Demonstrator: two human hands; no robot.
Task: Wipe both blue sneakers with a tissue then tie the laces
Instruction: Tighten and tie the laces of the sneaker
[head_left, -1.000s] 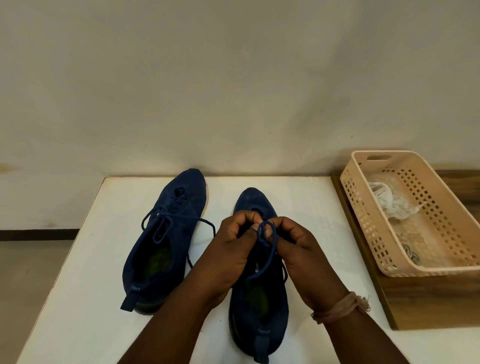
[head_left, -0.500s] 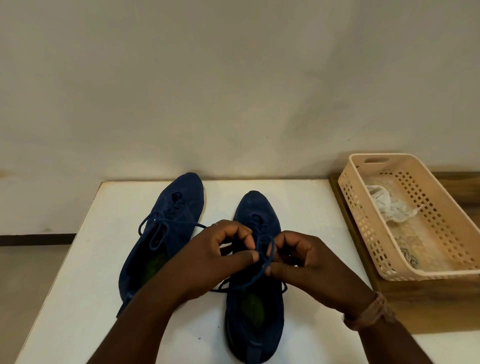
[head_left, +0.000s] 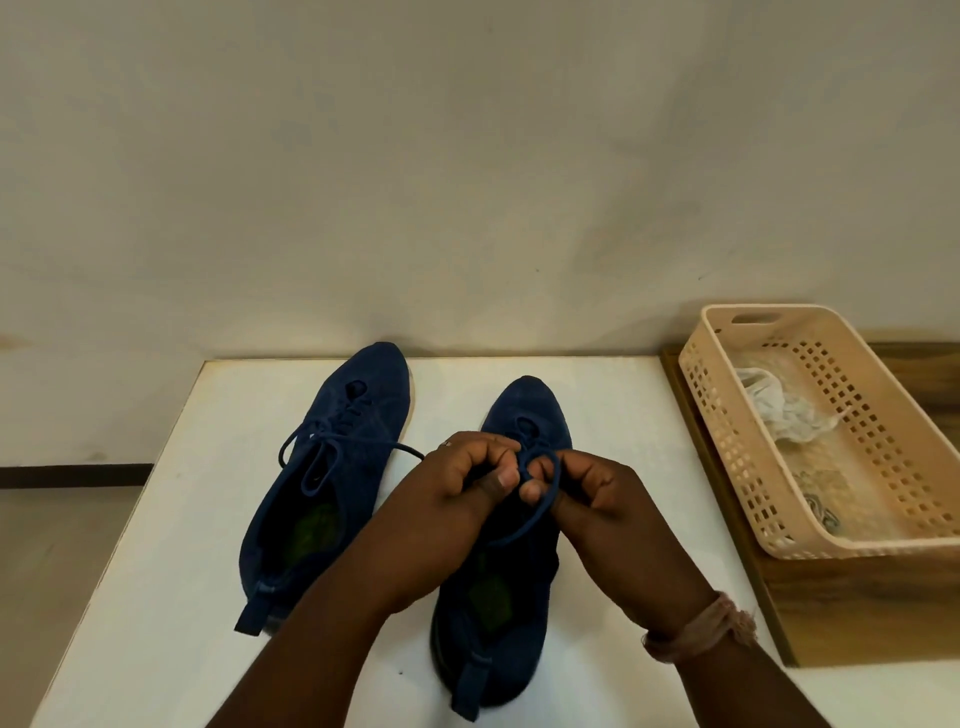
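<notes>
While my two hands are meeting over the nearer sneaker (head_left: 511, 613), I am pinching its lace (head_left: 540, 486) between them. My left hand (head_left: 457, 499) is curled narrow, thumb pressed toward the fingers, gripping one part of the lace. My right hand (head_left: 597, 499) is closed the same way, fingertips nipping a small loop that is standing up between the two hands, while a longer strand is curving down from that loop across the shoe's opening, under my right palm. This sneaker is lying on the white bench (head_left: 156, 597) directly beneath my hands, toe pointing away from me, heel tab nearest me between my forearms.

Just beyond and to the outside of my left hand, the other sneaker (head_left: 332, 467) is lying at a slant, toe away, heel toward me. Its laces (head_left: 332, 441) are already sitting in a bow, with loops spreading to both sides, one end reaching toward my left knuckles.

Well off past my right hand, a beige plastic basket (head_left: 883, 457) is resting on a wooden board (head_left: 841, 608) beside the bench. A crumpled white tissue (head_left: 779, 410) is lying inside it. A band (head_left: 701, 629) is circling my right wrist.
</notes>
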